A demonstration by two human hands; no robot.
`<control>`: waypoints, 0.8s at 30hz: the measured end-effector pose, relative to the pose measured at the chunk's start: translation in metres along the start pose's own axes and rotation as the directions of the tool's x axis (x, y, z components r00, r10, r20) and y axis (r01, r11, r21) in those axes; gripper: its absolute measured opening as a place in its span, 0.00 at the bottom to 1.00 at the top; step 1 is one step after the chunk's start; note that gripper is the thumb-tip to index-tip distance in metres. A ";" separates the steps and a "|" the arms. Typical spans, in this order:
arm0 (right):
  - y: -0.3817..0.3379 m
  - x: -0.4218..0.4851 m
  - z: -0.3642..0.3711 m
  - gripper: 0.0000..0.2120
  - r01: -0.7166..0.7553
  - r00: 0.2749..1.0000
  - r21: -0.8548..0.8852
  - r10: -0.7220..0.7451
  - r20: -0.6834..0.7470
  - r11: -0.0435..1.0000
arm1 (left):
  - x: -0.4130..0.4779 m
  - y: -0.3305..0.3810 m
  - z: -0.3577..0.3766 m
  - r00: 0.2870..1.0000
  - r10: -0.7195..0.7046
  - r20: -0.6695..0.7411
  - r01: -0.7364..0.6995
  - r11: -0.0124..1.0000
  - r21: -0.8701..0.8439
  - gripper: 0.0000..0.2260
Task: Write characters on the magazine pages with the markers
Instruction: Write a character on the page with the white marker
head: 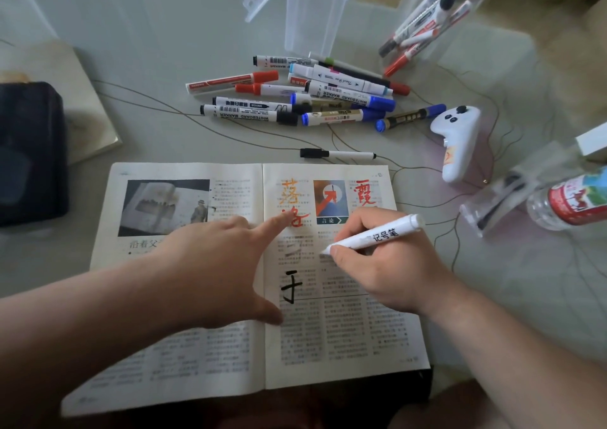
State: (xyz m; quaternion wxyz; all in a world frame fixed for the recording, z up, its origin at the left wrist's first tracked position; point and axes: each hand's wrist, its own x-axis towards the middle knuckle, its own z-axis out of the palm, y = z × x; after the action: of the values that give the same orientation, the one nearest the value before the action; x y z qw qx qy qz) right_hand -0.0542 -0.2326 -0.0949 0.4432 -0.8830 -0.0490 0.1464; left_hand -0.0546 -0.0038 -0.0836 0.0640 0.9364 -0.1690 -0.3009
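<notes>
Right grip [387,271] pinches white marker [387,231] over right page of magazine [345,346]; left grip [210,264], fingers straight, rests across fold

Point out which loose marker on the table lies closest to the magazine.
The slim white marker with the black cap, lying alone just beyond the magazine's top edge; the other markers lie farther back.
</notes>
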 end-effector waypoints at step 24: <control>0.003 0.006 -0.005 0.08 -0.042 0.993 0.063 0.048 -0.110 0.997 | 0.001 0.001 -0.002 1.000 -0.003 0.011 0.003 1.000 -0.012 0.57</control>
State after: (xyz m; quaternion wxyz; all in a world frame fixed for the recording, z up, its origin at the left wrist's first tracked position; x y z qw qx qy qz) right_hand -0.0469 -0.2372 -0.0962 0.4683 -0.8769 0.0001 0.1084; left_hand -0.0535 -0.0053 -0.0822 0.0683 0.9346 -0.1662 -0.3070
